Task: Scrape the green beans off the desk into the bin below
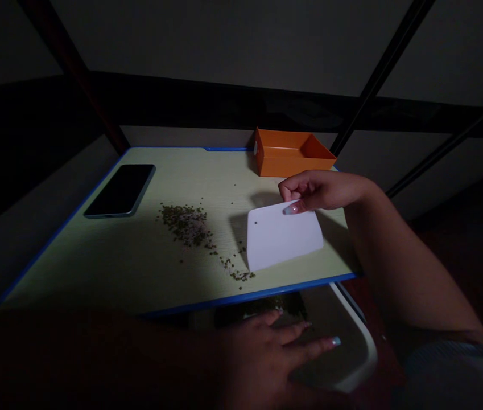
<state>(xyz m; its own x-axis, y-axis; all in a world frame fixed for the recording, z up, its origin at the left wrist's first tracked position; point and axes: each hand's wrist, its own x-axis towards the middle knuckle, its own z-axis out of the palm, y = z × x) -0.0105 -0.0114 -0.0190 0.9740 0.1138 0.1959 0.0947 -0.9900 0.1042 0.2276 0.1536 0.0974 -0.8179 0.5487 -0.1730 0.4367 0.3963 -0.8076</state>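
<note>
My right hand (313, 191) pinches the top edge of a white flat scraper (284, 236), which leans on the tabletop near its front right edge. One small dark bit sticks to the scraper's face. Left of it, a scatter of small dark greenish grains (188, 225) lies on the table, with a thinner trail reaching toward the scraper's lower left corner. My left hand (273, 353) is below the table's front edge, fingers spread, over a white-rimmed container (367, 341). Dark material (292, 304) shows in that container, partly hidden by the table and my hand.
The pale table (96, 262) has a blue edge. An orange open box (296, 165) stands at its back right. A dark-screened phone (122, 191) lies at the left. Behind the table rises a panelled wall (224, 45). The scene is dim.
</note>
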